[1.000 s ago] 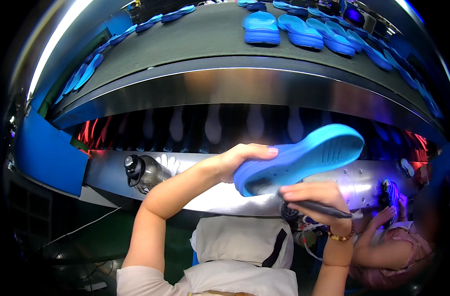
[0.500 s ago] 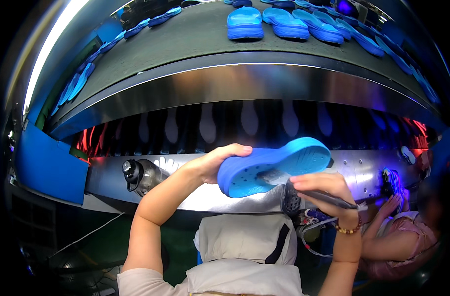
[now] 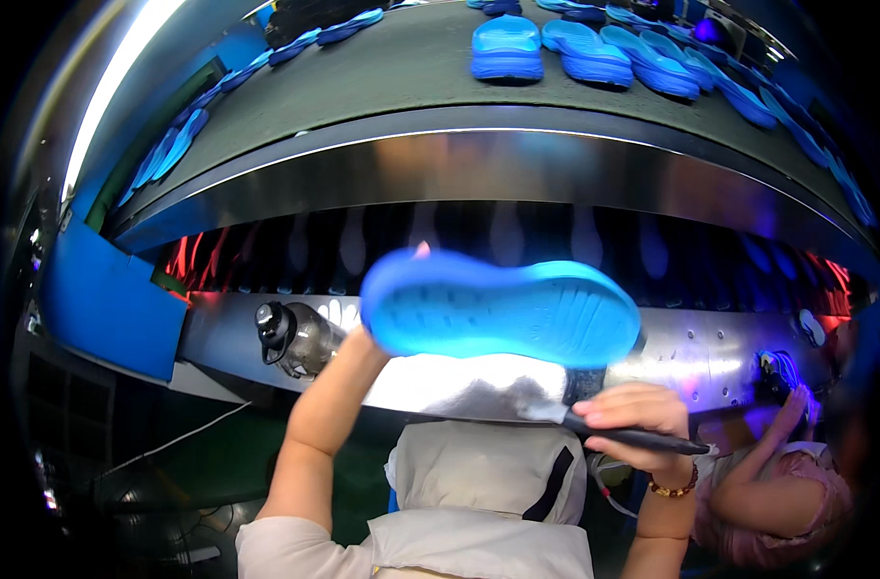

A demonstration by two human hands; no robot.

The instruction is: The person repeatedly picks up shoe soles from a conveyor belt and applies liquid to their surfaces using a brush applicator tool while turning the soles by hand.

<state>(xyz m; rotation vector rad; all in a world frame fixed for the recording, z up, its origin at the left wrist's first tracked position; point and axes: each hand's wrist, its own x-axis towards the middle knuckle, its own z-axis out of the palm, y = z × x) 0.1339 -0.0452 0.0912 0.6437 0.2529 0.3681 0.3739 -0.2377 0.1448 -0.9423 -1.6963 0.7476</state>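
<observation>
Holds a blue sole (image 3: 502, 309) over the metal desk (image 3: 440, 381), gripped in the mostly hidden left grip (image 3: 422, 251). Clasps a brush (image 3: 642, 437) in the right grip (image 3: 647, 410), apart from the sole. Seems mid-brushing; cannot tell the amount done. Has a bottle (image 3: 307, 340) near the left forearm (image 3: 332, 410), possibly in its way, and more soles (image 3: 594, 63) above.

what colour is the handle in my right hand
Black: the brush handle shows best in the head view.

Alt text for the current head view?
A person's left hand, mostly hidden, holds up a blue shoe sole; the right hand holds a dark-handled brush below, apart from it. More soles lie on a grey-green surface beyond; a bottle sits on the metal ledge.
</observation>
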